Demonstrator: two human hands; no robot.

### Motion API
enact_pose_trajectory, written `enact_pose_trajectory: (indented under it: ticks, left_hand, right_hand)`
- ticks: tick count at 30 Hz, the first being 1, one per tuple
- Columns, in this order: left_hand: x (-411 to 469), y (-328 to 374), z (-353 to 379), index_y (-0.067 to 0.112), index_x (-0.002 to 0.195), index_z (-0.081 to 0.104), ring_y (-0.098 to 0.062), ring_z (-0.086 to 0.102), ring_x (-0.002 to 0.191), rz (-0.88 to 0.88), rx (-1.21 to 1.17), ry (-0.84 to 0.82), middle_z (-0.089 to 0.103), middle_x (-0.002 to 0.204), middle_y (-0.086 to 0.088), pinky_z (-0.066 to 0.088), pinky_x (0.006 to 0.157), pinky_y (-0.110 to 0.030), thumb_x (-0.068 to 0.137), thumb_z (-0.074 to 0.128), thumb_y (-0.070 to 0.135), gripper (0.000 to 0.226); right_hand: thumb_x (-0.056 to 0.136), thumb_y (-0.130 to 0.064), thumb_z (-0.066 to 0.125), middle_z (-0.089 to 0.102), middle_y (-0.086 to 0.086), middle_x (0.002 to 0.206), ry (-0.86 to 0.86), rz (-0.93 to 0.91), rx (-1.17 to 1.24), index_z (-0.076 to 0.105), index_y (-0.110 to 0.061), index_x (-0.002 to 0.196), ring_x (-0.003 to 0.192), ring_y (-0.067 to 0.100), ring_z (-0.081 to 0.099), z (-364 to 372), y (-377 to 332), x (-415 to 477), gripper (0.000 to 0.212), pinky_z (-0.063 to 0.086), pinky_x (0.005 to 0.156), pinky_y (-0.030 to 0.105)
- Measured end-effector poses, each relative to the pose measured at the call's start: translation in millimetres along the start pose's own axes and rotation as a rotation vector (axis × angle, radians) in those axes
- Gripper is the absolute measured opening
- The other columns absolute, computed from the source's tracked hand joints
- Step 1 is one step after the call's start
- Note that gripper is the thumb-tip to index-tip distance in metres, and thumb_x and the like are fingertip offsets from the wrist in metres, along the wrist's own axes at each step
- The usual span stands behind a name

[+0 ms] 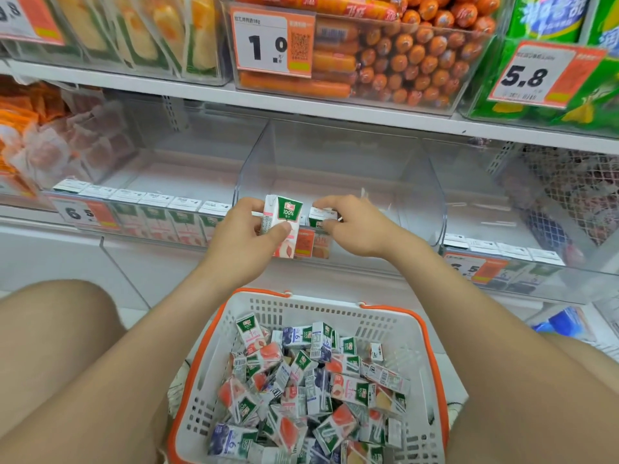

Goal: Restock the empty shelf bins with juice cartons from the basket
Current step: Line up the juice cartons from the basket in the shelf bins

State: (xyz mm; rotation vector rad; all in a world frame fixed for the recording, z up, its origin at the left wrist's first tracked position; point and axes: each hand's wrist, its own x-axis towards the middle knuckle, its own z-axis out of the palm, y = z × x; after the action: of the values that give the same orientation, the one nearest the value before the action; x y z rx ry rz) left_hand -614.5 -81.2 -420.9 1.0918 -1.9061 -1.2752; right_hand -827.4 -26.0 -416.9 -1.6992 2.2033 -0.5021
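Left hand [244, 237]: at front edge of middle bin [335, 155] — I see it pinching an upright peach carton [282, 219].
Right hand [355, 229]: alongside, fingertips gripping a second carton [322, 215].

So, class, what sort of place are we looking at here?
Most likely a supermarket or convenience store aisle: printed price tags clipped to clear shelf bins, packaged sausages stocked above, and a shopping basket full of juice cartons.
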Motion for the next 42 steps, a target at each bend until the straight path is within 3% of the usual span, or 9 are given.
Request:
enact_pose_trajectory:
  ticks: [3, 8, 10, 13, 17, 22, 27, 33, 42]
  left_hand:
    - [-0.1, 3.4, -2.0, 0.027, 0.123, 0.062, -0.016, 0.078, 0.082, 0.005, -0.025, -0.043, 0.081, 0.092, 0.004, 0.061, 0.089, -0.047, 0.100, 0.071, 0.024, 0.025]
    - [2.1, 6.9, -8.9, 0.033, 0.119, 0.072, -0.006, 0.076, 0.077, 0.039, 0.005, -0.058, 0.077, 0.092, 0.007, 0.058, 0.071, -0.025, 0.098, 0.074, 0.024, 0.023]
    - [3.8, 5.9, -12.7, 0.034, 0.120, 0.073, -0.010, 0.077, 0.081, 0.046, 0.012, -0.069, 0.074, 0.100, 0.005, 0.057, 0.073, -0.029, 0.099, 0.073, 0.026, 0.023]
    - [7.0, 5.6, -21.4, 0.030, 0.125, 0.072, -0.015, 0.079, 0.088, 0.031, -0.018, -0.096, 0.074, 0.113, 0.005, 0.062, 0.090, -0.043, 0.100, 0.071, 0.021, 0.026]
    - [8.9, 12.5, -43.9, 0.028, 0.127, 0.071, -0.022, 0.075, 0.099, 0.151, -0.023, -0.228, 0.075, 0.116, 0.005, 0.061, 0.094, -0.051, 0.101, 0.070, 0.014, 0.029]
    - [16.6, 21.4, -91.0, 0.030, 0.122, 0.073, -0.017, 0.072, 0.106, 0.245, 0.063, -0.282, 0.077, 0.112, 0.008, 0.059, 0.091, -0.037, 0.100, 0.072, 0.024, 0.024]
    - [57.2, -1.1, -161.6, 0.032, 0.103, 0.072, -0.013, 0.061, 0.105, 0.119, 0.298, 0.177, 0.064, 0.113, 0.010, 0.051, 0.077, -0.031, 0.097, 0.061, 0.035, 0.014]
    - [94.1, -64.1, -221.8, 0.009, 0.133, 0.052, -0.044, 0.032, 0.137, -0.190, 0.754, 0.382, 0.034, 0.146, -0.021, 0.035, 0.113, -0.055, 0.086, 0.062, 0.016, 0.049]
    - [109.3, -92.1, -222.9, 0.001, 0.160, 0.002, -0.046, 0.029, 0.143, -0.463, 0.281, 0.590, 0.016, 0.159, -0.023, 0.034, 0.117, -0.048, 0.088, 0.070, 0.020, 0.101]
  right_hand:
    - [0.101, -0.006, 0.041, 0.064, 0.009, 0.141, -0.088, 0.010, 0.000, 0.058, -0.016, 0.145, 0.108, 0.025, 0.060, -1.3, -2.0, 3.3, 0.048, 0.042, 0.091, 0.025]
    - [0.095, -0.003, 0.039, 0.072, 0.012, 0.126, -0.064, 0.039, -0.049, 0.072, -0.009, 0.123, 0.120, 0.033, 0.062, 4.3, 0.1, 9.0, 0.044, 0.053, 0.101, 0.043]
    - [0.096, -0.006, 0.039, 0.073, 0.012, 0.122, 0.082, 0.079, -0.044, 0.072, -0.008, 0.121, 0.123, 0.034, 0.060, 7.1, -0.7, 9.0, 0.042, 0.051, 0.103, 0.044]
    - [0.103, -0.023, 0.046, 0.072, 0.003, 0.077, 0.463, 0.020, 0.181, 0.073, -0.012, 0.092, 0.075, 0.017, 0.064, 2.7, -18.5, -1.7, 0.031, 0.052, 0.074, 0.036]
    - [0.101, -0.043, 0.056, 0.077, -0.006, 0.103, 0.278, -0.180, 0.506, 0.068, -0.024, 0.129, 0.088, 0.012, 0.075, -0.8, -53.4, -22.3, 0.036, 0.060, 0.080, 0.035]
    - [0.106, -0.025, 0.059, 0.080, -0.003, 0.098, 0.285, -0.223, 0.609, 0.071, -0.019, 0.121, 0.089, 0.015, 0.077, 13.6, -89.5, -23.3, 0.021, 0.063, 0.080, 0.044]
    - [0.093, -0.046, 0.057, 0.080, -0.006, 0.089, 0.355, -0.075, 0.619, 0.069, -0.029, 0.108, 0.082, 0.018, 0.077, 33.6, -135.1, 19.7, 0.025, 0.063, 0.080, 0.051]
    - [0.100, -0.034, 0.056, 0.073, -0.010, 0.101, 0.366, -0.215, 0.457, 0.063, -0.026, 0.119, 0.102, 0.022, 0.067, 68.2, -211.4, 95.3, 0.022, 0.054, 0.087, 0.037]
    - [0.096, -0.031, 0.063, 0.070, 0.006, 0.103, 0.091, -0.243, 0.306, 0.067, -0.011, 0.106, 0.109, 0.033, 0.059, 139.8, -279.6, 232.7, 0.023, 0.044, 0.078, 0.035]
